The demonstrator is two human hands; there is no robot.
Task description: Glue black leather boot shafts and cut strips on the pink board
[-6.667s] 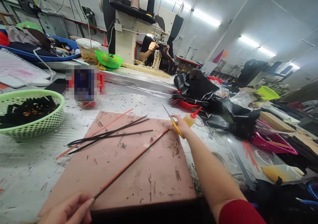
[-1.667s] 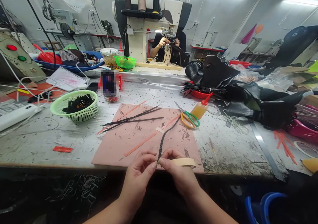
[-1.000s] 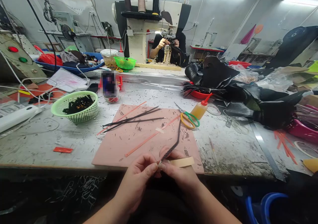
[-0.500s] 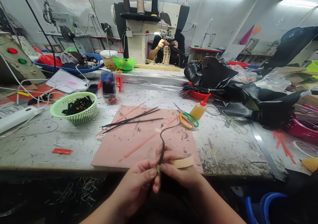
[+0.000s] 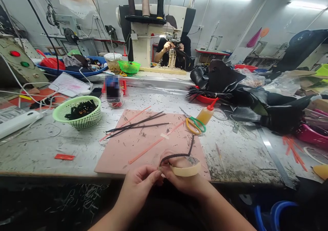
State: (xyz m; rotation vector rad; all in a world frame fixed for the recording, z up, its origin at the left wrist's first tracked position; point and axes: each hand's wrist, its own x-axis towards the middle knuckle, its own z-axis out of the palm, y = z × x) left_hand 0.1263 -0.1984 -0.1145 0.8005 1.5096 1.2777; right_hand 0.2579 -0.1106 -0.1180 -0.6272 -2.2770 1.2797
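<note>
At the near edge of the bench, left hand (image 5: 139,181) and right hand (image 5: 179,178) pinch one end of a black braided cord (image 5: 179,153), which arcs up over the pink mat (image 5: 133,145); a tape roll (image 5: 186,168) sits on the right hand. Farther back on the mat lie black strips (image 5: 138,123) and scissors (image 5: 194,123), with a green basket (image 5: 78,111) toward the left edge

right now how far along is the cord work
Done: nothing finished that I can tell. In hand: left hand and right hand pinch one end of a black braided cord, tape roll on the right hand. Left: several black strips lie untouched on the pink mat.
</note>
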